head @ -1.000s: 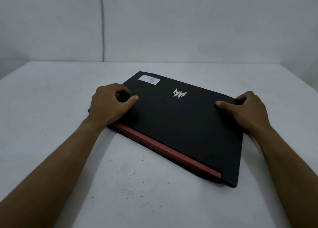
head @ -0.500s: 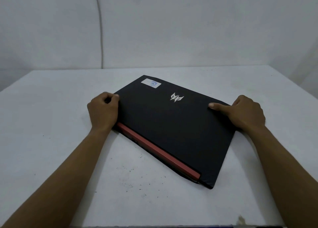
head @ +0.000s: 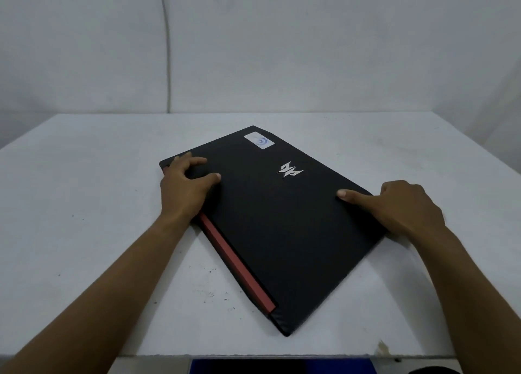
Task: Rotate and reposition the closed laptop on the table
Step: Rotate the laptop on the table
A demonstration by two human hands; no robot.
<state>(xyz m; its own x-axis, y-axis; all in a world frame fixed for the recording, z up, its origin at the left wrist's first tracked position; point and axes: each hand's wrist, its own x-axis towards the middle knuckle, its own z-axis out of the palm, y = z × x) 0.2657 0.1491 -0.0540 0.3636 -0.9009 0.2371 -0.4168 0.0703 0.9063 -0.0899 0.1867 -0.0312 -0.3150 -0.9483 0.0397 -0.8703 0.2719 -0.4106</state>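
The closed black laptop with its red hinge strip (head: 270, 221) has swung further clockwise on the white surface (head: 84, 204); left hand (head: 184, 188) and right hand (head: 406, 207) press open-fingered on it, clasping nothing, mid-turn.

The laptop (head: 282, 221) is black and shut; it lies flat on the white table (head: 84, 204), turned so one corner points at the near edge; a red strip (head: 236, 263) runs along its left side; a silver logo (head: 289, 170) and a white sticker (head: 258, 140) sit on its lid.
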